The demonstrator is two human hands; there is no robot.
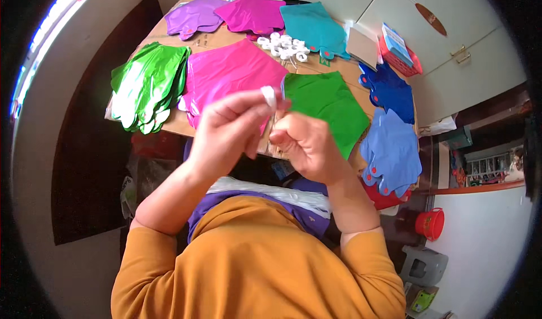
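My left hand (231, 124) is raised over the near edge of the table, its thumb and fingers pinching a small white piece (269, 96). That piece looks like the white ring-shaped pieces (284, 46) heaped at the back of the table, though motion blurs it. Close beside it, my right hand (307, 144) is closed with its fingers curled in; what it grips is too small to make out. Behind the hands lie a pink stack of flat shiny foil shapes (231, 73) and a green stack (327, 107). A bundle of white strings (271, 195) rests across my lap.
Cardboard (164, 34) covers the table. More foil stacks surround the hands: bright green (149, 84), purple (195, 17), magenta (252, 15), teal (313, 28), dark blue (390, 93), light blue (390, 149). A red basket (409, 65) stands back right, a red bucket (430, 224) lower right.
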